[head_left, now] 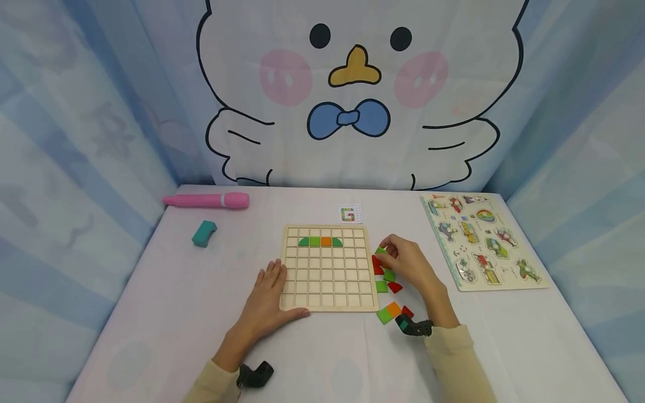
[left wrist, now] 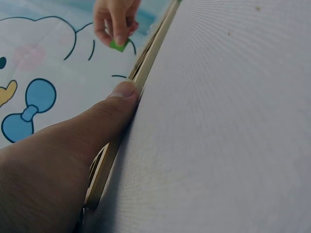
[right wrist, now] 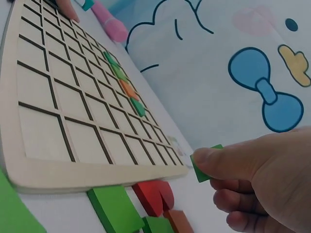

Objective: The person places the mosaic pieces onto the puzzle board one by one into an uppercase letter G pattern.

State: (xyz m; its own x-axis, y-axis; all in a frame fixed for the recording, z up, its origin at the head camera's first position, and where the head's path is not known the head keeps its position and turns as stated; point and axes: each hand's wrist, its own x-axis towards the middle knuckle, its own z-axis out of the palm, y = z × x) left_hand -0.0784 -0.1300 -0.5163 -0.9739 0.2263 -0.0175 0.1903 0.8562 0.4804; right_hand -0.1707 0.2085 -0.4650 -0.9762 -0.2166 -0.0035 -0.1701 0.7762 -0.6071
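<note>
A square wooden grid board (head_left: pixel 327 286) lies on the table. In one of its upper rows sit a dark green rounded piece (head_left: pixel 304 242), a green square (head_left: pixel 314 241), an orange square (head_left: pixel 326 242) and another dark green rounded piece (head_left: pixel 337 242). My left hand (head_left: pixel 265 302) rests at the board's lower left corner, fingers extended along the left side and thumb (left wrist: pixel 114 104) against the front edge. Beyond the board's right edge, my right hand (head_left: pixel 410 263) pinches a green block (right wrist: pixel 199 171) between thumb and fingers, above a loose group of red blocks (right wrist: pixel 150 196) and green blocks (right wrist: pixel 111 206).
A small pattern card (head_left: pixel 350 214) lies behind the board. More loose blocks (head_left: pixel 385 315) are near its lower right corner. A picture puzzle board (head_left: pixel 484 243) lies at right; a pink pen-like object (head_left: pixel 201 200) and a teal block (head_left: pixel 204 234) lie at left.
</note>
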